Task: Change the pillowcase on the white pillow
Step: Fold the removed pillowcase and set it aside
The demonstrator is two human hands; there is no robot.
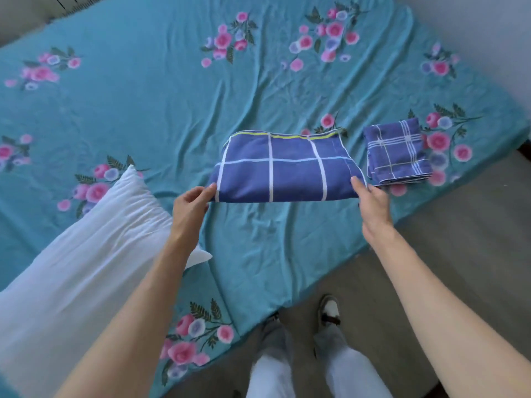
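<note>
Both hands pinch the near corners of the blue pillowcase (283, 167): left hand (191, 206), right hand (370, 202). Keep the edges level when folding, away from the pillow (86, 234).

bare white pillows: 1 (86, 239) | folded blue checked fabric pillowcases: 2, large-check (284, 168), fine-check (398, 153) | teal floral bed sheets: 1 (143, 110) | hands: 2, left (191, 206), right (372, 205) | shoes: 1 (329, 308)
</note>
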